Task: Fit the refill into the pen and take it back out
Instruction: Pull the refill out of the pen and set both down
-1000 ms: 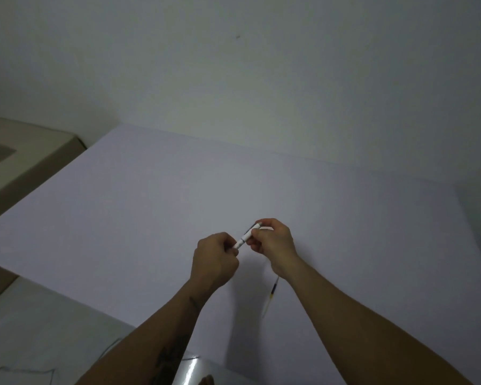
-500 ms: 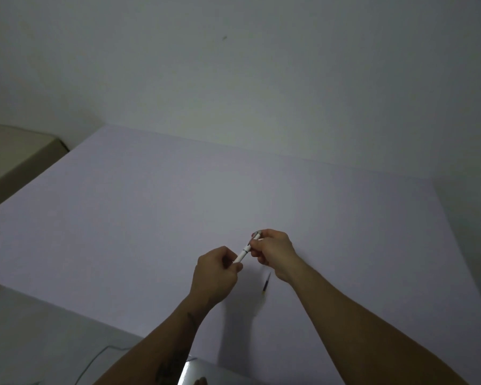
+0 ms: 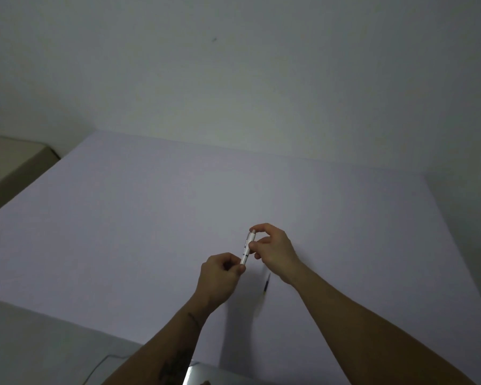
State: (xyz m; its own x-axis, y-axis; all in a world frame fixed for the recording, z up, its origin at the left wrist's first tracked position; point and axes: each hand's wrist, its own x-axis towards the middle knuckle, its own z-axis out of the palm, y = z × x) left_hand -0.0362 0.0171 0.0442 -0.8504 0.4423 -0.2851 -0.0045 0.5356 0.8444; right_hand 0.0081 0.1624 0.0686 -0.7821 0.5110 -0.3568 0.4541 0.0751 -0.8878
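Observation:
A white pen barrel (image 3: 247, 247) is held above the pale sheet (image 3: 150, 223), tilted nearly upright. My right hand (image 3: 272, 250) pinches its upper part between thumb and fingers. My left hand (image 3: 220, 276) is closed around its lower end, which is hidden in the fingers. A thin dark refill (image 3: 266, 285) lies on the sheet just below my right wrist, apart from both hands.
The sheet covers a large flat surface that reaches a plain wall (image 3: 233, 79) at the back. A beige box (image 3: 9, 159) stands at the far left. A thin cable (image 3: 100, 365) and a shiny object (image 3: 197, 376) lie near the front edge.
The pen has swung from a slant to nearly upright. My right hand has shifted its grip higher on the barrel. The view has drifted left and the refill is more exposed.

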